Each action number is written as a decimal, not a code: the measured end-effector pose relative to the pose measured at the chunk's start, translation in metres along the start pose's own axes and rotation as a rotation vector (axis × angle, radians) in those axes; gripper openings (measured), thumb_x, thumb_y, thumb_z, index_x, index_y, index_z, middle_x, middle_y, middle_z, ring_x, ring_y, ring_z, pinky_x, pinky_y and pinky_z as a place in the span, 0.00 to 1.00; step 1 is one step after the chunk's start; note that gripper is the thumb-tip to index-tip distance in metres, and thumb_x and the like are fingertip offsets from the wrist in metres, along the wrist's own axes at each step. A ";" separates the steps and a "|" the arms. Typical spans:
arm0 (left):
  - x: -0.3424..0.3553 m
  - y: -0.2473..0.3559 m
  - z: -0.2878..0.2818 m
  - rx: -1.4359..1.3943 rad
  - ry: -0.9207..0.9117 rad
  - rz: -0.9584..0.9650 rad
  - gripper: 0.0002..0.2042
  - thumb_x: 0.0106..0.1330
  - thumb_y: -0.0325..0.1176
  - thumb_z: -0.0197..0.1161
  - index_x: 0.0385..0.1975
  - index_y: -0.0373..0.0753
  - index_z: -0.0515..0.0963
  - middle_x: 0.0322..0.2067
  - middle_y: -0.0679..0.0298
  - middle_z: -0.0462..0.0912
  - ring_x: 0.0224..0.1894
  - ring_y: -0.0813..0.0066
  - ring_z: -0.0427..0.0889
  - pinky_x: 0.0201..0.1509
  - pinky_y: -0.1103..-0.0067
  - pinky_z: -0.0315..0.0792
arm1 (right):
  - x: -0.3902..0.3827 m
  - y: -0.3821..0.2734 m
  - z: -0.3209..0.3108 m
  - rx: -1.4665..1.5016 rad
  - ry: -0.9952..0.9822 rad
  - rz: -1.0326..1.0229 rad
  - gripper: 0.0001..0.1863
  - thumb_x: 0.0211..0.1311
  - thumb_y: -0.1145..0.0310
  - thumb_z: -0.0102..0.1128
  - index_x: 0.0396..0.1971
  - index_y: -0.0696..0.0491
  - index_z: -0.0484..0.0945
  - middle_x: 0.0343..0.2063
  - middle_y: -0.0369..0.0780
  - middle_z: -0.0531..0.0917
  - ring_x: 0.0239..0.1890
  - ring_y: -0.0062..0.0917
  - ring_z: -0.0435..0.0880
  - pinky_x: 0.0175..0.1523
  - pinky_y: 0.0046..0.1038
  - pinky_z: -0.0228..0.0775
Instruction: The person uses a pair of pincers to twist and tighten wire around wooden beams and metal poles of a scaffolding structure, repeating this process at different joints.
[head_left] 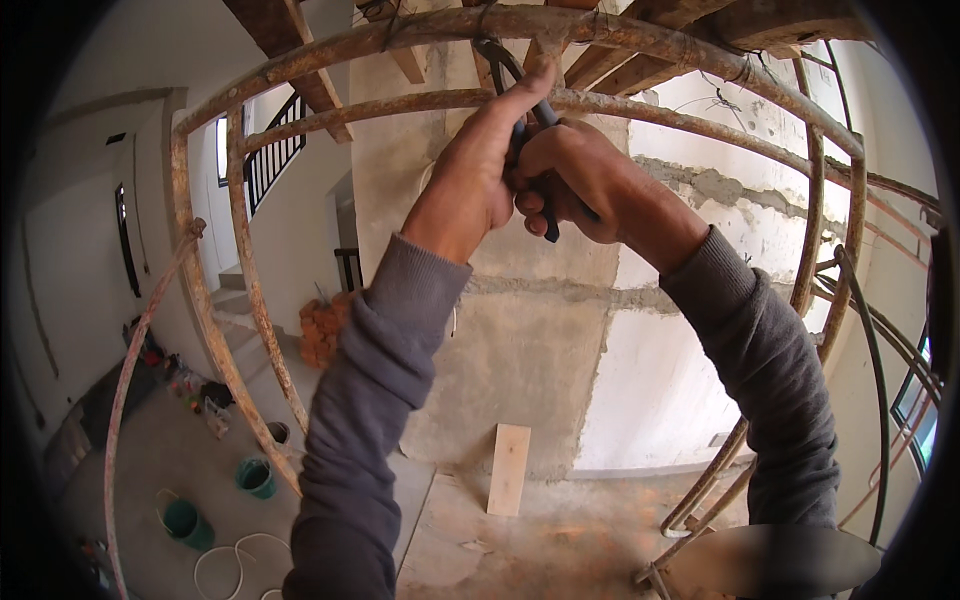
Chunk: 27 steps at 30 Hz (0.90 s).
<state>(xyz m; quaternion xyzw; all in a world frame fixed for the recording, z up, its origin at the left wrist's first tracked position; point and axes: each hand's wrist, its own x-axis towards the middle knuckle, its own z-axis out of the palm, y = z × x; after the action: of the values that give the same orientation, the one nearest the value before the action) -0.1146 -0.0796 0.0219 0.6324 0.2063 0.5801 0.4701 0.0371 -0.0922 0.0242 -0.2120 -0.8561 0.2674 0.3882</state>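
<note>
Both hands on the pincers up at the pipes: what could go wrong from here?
The pincers, held by the left hand and right hand with arms outstretched, could slip.
A slip might bang knuckles on the rusty lower pipe, which crosses close by.
Loose thin wires to the right might scratch if a hand swings that way.

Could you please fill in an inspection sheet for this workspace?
Surface: grey floor, brown smears near the wall.
Job's things: dark long-handled tool, head up at the rusty scaffold frame; contact unclear.
Clutter: two green buckets, brick pile, wooden board by the wall.
Hands: left hand and right hand, both closed on the tool.
Cables: pale cable or hose, looped on the floor.
Surroundings: patchy wall finish, timbers overhead, black railing.
</note>
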 end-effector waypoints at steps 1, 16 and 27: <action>-0.007 0.007 0.006 0.035 0.070 0.054 0.27 0.51 0.61 0.74 0.27 0.41 0.75 0.21 0.62 0.77 0.16 0.70 0.76 0.12 0.72 0.67 | 0.001 -0.007 0.005 -0.029 -0.002 0.002 0.08 0.58 0.73 0.51 0.26 0.63 0.73 0.20 0.41 0.78 0.21 0.25 0.82 0.23 0.26 0.69; 0.010 -0.004 0.016 0.098 -0.193 0.252 0.23 0.71 0.53 0.50 0.57 0.44 0.72 0.38 0.51 0.80 0.26 0.54 0.83 0.19 0.64 0.77 | -0.009 -0.030 -0.004 -0.290 0.088 0.091 0.08 0.57 0.75 0.48 0.22 0.63 0.70 0.18 0.42 0.75 0.16 0.26 0.79 0.20 0.29 0.70; 0.034 -0.023 0.049 -0.372 -0.241 0.405 0.16 0.68 0.46 0.57 0.28 0.38 0.73 0.17 0.63 0.75 0.09 0.68 0.71 0.08 0.72 0.66 | -0.009 -0.053 -0.015 -0.584 0.175 0.262 0.08 0.57 0.76 0.45 0.29 0.67 0.71 0.17 0.43 0.76 0.13 0.28 0.78 0.15 0.30 0.67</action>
<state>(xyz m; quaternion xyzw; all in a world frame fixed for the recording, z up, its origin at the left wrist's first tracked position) -0.0539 -0.0590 0.0266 0.6280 -0.0911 0.6107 0.4737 0.0463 -0.1339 0.0609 -0.4449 -0.8254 0.0391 0.3452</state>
